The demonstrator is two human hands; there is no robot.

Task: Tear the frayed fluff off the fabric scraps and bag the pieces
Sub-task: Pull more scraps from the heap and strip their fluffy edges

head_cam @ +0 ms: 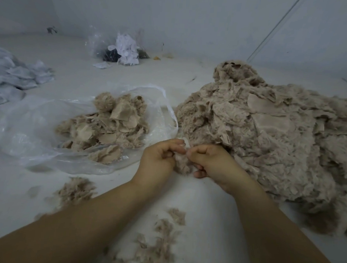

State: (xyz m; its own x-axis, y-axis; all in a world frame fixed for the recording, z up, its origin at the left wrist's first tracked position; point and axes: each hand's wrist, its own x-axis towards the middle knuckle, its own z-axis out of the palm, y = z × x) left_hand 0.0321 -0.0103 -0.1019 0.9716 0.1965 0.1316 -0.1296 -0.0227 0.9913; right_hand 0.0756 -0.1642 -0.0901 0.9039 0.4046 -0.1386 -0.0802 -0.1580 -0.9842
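A: Where is the scrap (184, 164)?
B: Frame centre, pinched between left hand (159, 158) and right hand (213, 163), fingers curled round it.
A: The bag (27, 135)?
B: Centre left, holding pieces (106, 123).

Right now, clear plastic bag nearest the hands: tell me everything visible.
The clear plastic bag lies flat and crumpled on the white surface, left of the big scrap pile, thin and glossy, its mouth gaping toward the hands. A heap of beige trimmed fabric pieces sits inside. Neither hand touches it.
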